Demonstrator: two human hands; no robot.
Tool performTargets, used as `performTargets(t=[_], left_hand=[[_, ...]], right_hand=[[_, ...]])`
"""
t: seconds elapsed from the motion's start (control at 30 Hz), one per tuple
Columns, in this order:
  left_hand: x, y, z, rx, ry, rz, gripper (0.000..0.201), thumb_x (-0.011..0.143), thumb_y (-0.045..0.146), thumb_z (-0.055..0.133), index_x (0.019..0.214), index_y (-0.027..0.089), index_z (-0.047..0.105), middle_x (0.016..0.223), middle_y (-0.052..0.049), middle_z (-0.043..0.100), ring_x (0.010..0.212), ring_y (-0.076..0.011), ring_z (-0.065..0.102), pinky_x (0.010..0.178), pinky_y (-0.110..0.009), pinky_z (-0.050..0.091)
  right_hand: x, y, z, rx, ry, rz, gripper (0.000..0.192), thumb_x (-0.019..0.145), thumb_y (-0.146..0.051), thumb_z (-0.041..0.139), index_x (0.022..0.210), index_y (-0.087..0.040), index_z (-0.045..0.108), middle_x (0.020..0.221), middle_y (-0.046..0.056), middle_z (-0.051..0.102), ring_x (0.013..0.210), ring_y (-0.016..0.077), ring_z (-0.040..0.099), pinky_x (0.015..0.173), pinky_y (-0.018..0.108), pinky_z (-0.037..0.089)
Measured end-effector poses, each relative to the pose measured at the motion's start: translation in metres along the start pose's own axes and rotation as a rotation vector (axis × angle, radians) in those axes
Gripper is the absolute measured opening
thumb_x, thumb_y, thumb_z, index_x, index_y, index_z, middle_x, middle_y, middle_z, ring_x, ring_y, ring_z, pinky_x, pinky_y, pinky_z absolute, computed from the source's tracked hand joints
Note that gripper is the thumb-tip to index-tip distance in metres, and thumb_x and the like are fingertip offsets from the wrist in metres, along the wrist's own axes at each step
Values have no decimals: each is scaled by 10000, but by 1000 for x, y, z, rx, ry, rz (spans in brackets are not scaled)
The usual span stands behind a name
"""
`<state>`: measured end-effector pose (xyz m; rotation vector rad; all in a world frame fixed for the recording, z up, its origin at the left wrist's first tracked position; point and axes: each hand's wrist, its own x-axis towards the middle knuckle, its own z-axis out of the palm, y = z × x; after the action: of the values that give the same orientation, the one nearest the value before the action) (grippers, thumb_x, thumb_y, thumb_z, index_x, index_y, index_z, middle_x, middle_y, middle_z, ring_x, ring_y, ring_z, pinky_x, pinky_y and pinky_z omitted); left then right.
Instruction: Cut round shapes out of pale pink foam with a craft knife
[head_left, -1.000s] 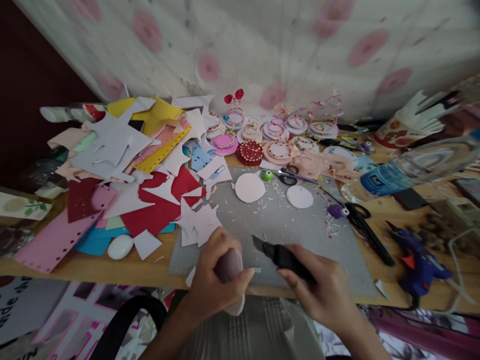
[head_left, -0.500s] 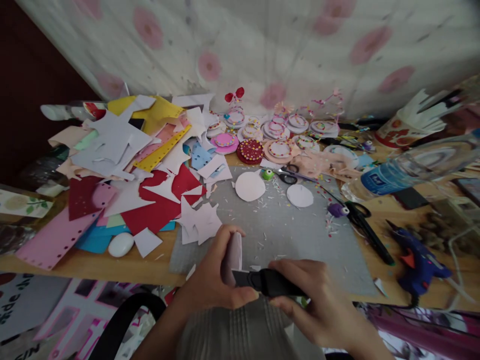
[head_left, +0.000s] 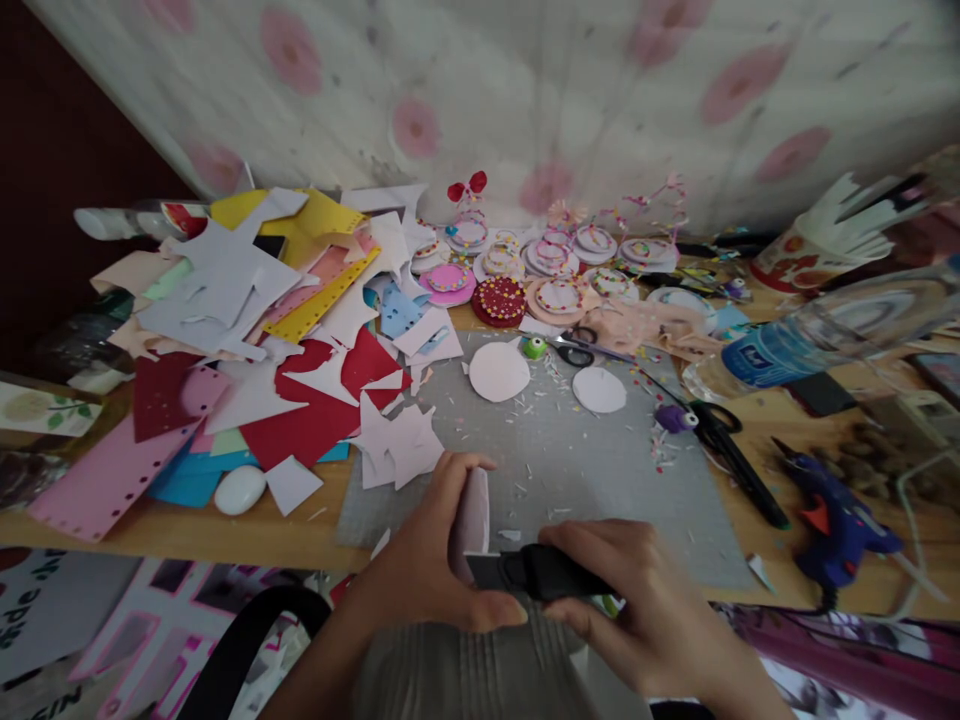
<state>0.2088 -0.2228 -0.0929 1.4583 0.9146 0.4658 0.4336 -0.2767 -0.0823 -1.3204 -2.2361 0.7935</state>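
Note:
My left hand [head_left: 431, 565] grips a pale pink foam piece [head_left: 472, 515], held upright at the near edge of the grey cutting mat [head_left: 600, 480]. My right hand [head_left: 637, 600] holds a black craft knife [head_left: 536, 572], with its blade end pressed against the lower part of the pink piece. Both hands are just in front of the table's near edge, over my lap.
A heap of cut foam scraps [head_left: 255, 330] covers the table's left. Two pale circles [head_left: 499, 371] lie on the mat, decorated discs [head_left: 500, 302] behind. Scissors [head_left: 720, 440], a purple punch [head_left: 673, 419], a blue glue gun [head_left: 836, 520] and a plastic bottle [head_left: 810, 340] lie to the right.
My right hand swung the knife from pointing up-left over the mat down to the pink piece. My left hand turned the piece upright and raised it slightly.

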Motion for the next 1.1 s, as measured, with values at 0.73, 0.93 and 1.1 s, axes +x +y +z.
performTargets(t=[0.73,0.93,1.1], left_hand=[[3,-1,3,182,95,52,609,632,332,658,1160,250,363,1049,-18,416,969,-212,451,840,-333,420],[-3,11,8,248,4,-60,671,553,253,752,1123,255,400,1081,-20,456,990,-222,489,853,-339,442],[-4,-4,7,87,103,-108,785,605,220,698,1328,268,399,1340,-83,472,1198,-286,482,1018,-419,399]], right_hand=[[-2,0,13,-80,157,3,363,946,-502,455,981,-174,609,734,50,689,591,173,646,528,265,412],[1,28,11,-170,375,223,330,936,-447,493,977,-150,631,616,24,664,458,151,604,433,233,395],[-2,42,-1,-32,496,337,324,924,-458,496,878,-168,632,631,23,656,519,156,604,465,224,424]])
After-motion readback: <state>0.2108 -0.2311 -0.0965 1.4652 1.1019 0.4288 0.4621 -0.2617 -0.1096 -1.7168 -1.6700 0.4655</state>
